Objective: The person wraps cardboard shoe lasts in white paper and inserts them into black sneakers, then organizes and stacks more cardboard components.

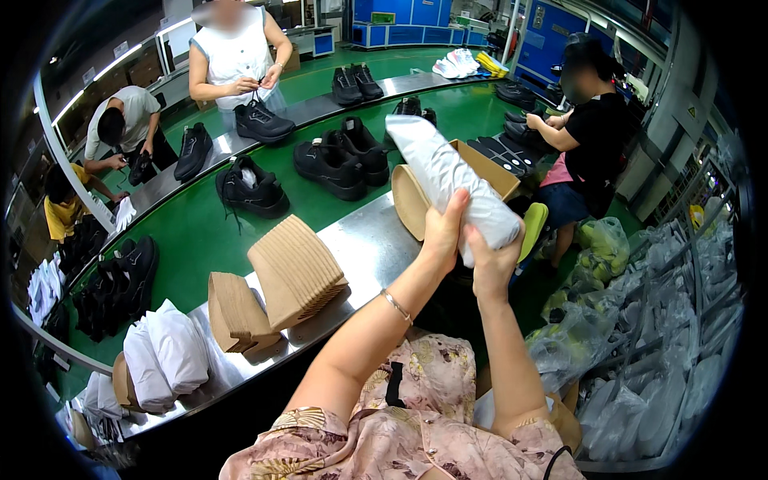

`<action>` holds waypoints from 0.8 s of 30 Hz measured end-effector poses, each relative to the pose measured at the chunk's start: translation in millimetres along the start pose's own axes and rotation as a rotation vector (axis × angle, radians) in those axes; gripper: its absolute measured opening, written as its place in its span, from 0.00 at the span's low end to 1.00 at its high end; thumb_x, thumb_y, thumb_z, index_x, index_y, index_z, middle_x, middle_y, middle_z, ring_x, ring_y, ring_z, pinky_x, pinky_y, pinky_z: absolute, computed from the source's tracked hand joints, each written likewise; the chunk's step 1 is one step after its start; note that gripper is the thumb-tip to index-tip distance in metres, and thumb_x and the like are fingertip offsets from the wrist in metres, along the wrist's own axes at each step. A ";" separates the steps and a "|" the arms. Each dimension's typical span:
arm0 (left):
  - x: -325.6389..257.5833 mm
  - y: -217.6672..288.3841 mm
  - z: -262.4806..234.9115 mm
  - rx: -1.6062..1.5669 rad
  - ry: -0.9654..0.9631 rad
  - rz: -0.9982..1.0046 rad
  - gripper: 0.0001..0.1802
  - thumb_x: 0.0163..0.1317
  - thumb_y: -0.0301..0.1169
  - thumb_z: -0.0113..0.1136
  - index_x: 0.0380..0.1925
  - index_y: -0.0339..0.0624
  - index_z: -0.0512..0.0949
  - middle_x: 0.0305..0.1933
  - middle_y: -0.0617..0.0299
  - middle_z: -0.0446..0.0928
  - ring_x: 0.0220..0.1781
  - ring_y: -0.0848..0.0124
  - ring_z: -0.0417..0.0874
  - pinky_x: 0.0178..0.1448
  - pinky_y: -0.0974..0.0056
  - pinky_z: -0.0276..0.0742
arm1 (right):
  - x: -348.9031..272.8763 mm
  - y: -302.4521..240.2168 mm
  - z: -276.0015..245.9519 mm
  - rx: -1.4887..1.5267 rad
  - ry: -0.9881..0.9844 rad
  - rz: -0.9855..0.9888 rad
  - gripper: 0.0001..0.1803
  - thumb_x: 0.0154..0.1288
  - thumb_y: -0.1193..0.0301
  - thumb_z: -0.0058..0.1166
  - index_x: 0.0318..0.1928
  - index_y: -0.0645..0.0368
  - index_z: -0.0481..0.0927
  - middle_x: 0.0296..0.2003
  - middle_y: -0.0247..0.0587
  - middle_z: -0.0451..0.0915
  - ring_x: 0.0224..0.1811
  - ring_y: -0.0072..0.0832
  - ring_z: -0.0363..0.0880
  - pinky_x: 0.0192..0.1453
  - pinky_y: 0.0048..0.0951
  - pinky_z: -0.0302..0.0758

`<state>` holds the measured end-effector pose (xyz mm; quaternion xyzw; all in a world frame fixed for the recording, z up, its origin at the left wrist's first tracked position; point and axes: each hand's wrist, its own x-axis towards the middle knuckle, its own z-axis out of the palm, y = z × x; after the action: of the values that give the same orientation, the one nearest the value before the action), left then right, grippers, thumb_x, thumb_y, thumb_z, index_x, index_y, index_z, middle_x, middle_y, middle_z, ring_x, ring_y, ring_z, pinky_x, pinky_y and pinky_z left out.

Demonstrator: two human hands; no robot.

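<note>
Both my hands grip a long white wrapped bundle [448, 172], roughly shoe-shaped, raised at a tilt above the metal ledge. My left hand [442, 232] closes on its left underside, thumb up. At its lower right end, my right hand [494, 262] is wrapped round the wrapping. What lies inside the bundle is hidden. Just behind it are an open brown box [502, 186] and a curved brown card piece [406, 210]. Beside my right hand a yellow-green insole [534, 226] shows.
Brown card stacks [292, 272] and similar white bundles [178, 344] sit on the metal ledge [364, 240] to the left. Black shoes [330, 166] stand on the green belt [188, 236]. A rack of plastic-wrapped items [640, 384] stands right. Several people work around the line.
</note>
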<state>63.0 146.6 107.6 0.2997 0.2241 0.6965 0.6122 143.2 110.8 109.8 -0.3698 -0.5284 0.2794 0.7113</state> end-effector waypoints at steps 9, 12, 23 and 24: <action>123.4 107.1 -60.9 1.178 0.307 0.411 0.30 0.62 0.50 0.53 0.39 0.25 0.73 0.38 0.41 0.77 0.42 0.50 0.78 0.49 0.52 0.72 | 89.6 -3.9 40.7 -0.521 -0.473 -0.732 0.30 0.44 0.77 0.64 0.49 0.61 0.64 0.39 0.53 0.72 0.43 0.50 0.73 0.45 0.42 0.72; 161.8 130.4 -89.8 0.479 0.236 0.033 0.21 0.60 0.46 0.58 0.37 0.36 0.75 0.36 0.57 0.79 0.37 0.64 0.81 0.43 0.60 0.77 | 124.4 12.2 62.9 -0.492 -0.539 -0.775 0.30 0.44 0.75 0.65 0.48 0.61 0.64 0.39 0.53 0.73 0.43 0.49 0.74 0.45 0.40 0.72; 312.5 124.0 -214.5 1.519 0.424 0.319 0.33 0.62 0.52 0.47 0.40 0.23 0.73 0.44 0.32 0.74 0.45 0.40 0.75 0.50 0.48 0.70 | 219.4 166.2 186.5 -0.750 -0.432 0.126 0.32 0.40 0.64 0.64 0.44 0.66 0.64 0.37 0.61 0.78 0.42 0.53 0.77 0.48 0.42 0.74; 322.4 111.5 -222.2 1.634 0.478 0.416 0.27 0.60 0.44 0.53 0.39 0.23 0.73 0.43 0.34 0.74 0.47 0.42 0.75 0.51 0.49 0.70 | 222.4 176.9 194.3 -0.833 -0.470 0.138 0.30 0.42 0.65 0.61 0.44 0.67 0.63 0.37 0.63 0.78 0.43 0.54 0.77 0.49 0.44 0.74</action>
<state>-193.7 460.4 69.5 0.5253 0.7162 0.4595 0.0031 19.2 431.9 118.3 -0.5841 -0.7160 0.1665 0.3440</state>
